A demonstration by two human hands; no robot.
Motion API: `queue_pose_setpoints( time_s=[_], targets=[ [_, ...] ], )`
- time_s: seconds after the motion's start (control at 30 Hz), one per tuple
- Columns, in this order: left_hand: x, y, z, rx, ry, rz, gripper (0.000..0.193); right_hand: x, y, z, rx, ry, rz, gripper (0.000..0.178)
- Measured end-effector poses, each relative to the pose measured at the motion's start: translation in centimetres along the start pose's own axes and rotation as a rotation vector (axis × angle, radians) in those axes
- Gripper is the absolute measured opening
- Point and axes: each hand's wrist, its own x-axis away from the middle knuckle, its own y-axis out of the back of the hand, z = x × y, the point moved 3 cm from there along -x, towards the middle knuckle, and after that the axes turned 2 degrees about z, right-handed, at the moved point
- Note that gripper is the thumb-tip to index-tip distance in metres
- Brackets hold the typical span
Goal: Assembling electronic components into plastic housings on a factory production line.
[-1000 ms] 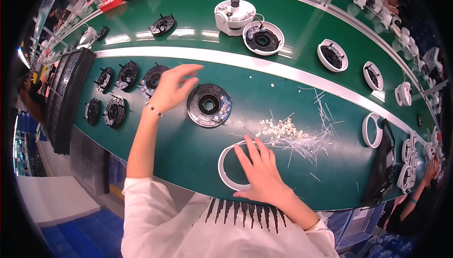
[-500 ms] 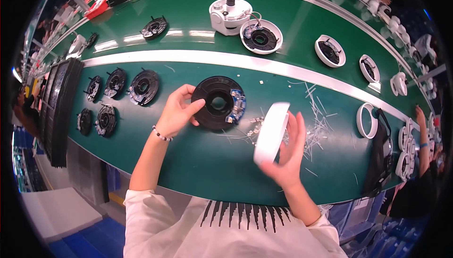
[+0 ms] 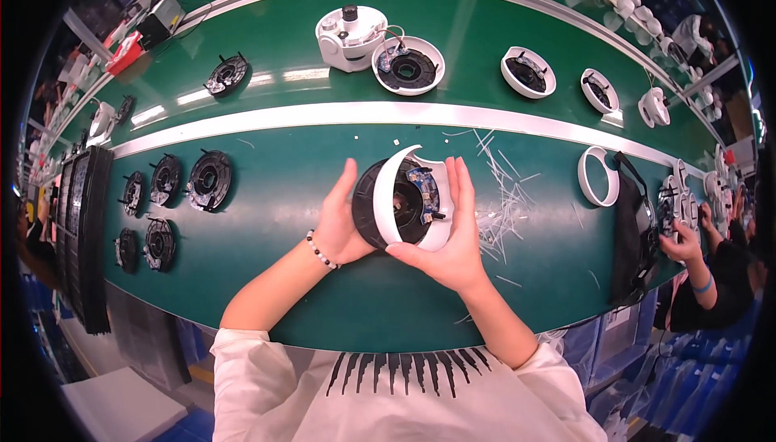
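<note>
In front of me, my right hand grips a white plastic ring with a cut-out in its upper rim. Its thumb lies along the near edge, and the fingers wrap the right side. The ring is tilted and overlaps a black round disc. Through the ring's opening shows the disc's blue circuit board and a black post. My left hand holds the disc from its left side, thumb raised and the other fingers mostly hidden behind it. Whether ring and disc are seated together I cannot tell.
Several black discs with boards lie at the left by stacked black trays. Thin white strips scatter at the right, near another white ring and a black bag. A white camera housing stands beyond the pale rail. A co-worker's hand is far right.
The white ring has moved left from apart to over the black disc, and both hands have come together. The left thumb has lifted off the disc's face. The whole view has shifted.
</note>
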Motion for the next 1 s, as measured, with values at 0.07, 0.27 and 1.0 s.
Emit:
queue_pose_setpoints(
  time_s=[0.07, 0.27, 1.0],
  targets=[
    [-0.3, -0.2, -0.3, -0.100, -0.049, -0.127, 0.058, -0.2, -0.3, 0.7, 0.112, 0.042, 0.021, 0.117],
    [0.3, 0.1, -1.3, -0.063, -0.100, -0.054, 0.054, -0.8, -1.1, 2.0, 0.148, 0.129, 0.028, 0.123],
    [-2.2, 0.2, 0.1, -0.213, -0.232, -0.174, 0.047, -1.1, 1.2, 1.0, 0.348, 0.316, 0.017, 0.113]
  ],
)
